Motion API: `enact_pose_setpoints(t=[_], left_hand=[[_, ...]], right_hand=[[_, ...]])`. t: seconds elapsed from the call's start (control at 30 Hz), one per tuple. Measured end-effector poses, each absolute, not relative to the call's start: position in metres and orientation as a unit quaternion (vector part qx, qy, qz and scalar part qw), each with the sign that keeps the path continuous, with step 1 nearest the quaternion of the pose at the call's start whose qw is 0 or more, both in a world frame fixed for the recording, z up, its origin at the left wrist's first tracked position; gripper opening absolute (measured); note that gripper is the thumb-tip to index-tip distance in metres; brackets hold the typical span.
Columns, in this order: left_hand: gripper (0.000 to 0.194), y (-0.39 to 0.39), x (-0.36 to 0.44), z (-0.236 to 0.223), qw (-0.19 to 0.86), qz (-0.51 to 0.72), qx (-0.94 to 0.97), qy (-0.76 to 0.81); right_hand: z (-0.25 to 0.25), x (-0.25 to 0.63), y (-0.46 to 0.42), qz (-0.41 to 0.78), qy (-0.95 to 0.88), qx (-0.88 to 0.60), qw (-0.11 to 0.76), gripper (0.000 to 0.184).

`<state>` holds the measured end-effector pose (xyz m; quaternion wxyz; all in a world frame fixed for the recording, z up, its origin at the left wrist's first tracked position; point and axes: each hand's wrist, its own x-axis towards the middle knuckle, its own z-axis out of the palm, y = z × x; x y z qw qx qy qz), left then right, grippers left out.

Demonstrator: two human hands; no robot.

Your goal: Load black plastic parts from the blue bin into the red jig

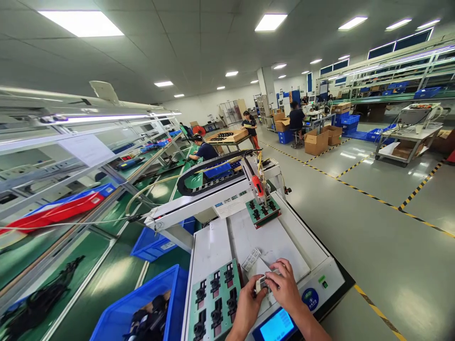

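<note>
Both my hands meet over the front of a white automatic screwdriving machine (277, 241). My left hand (248, 305) and my right hand (284, 284) together pinch a small white part (262, 282), fingers closed on it. To their left lies a green fixture plate (213, 303) with several black parts seated in it. A second green fixture (262, 211) sits further back under the machine's red screwdriver head (258, 185). A small white strip part (251, 259) lies on the machine bed just beyond my hands.
A blue screen (277, 327) sits at the machine's front edge. Blue bins (142, 308) with black parts stand to the left beside a green conveyor bench (106, 265) with shelving. Other people work further back. Open grey floor with yellow-black tape lines lies on the right.
</note>
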<state>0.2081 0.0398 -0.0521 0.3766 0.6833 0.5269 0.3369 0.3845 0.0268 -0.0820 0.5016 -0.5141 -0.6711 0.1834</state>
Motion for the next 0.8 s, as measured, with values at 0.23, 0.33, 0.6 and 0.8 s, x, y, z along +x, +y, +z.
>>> enact_pose_setpoints(t=[0.23,0.33,0.6,0.8], left_hand=[[0.042,0.040,0.210,-0.046,0.396,0.338,0.673,0.525],[0.037,0.040,0.210,-0.043,0.406,0.324,0.676,0.522],[0.027,0.039,0.212,-0.043,0.436,0.304,0.672,0.515],[0.030,0.038,0.211,-0.042,0.443,0.315,0.665,0.512]], right_hand=[[-0.084,0.376,0.024,0.193,-0.654,-0.516,0.518,0.021],[-0.087,0.378,0.027,0.216,-0.642,-0.517,0.523,0.023],[-0.099,0.383,0.035,0.268,-0.616,-0.528,0.520,0.016],[-0.099,0.385,0.036,0.251,-0.621,-0.524,0.526,0.016]])
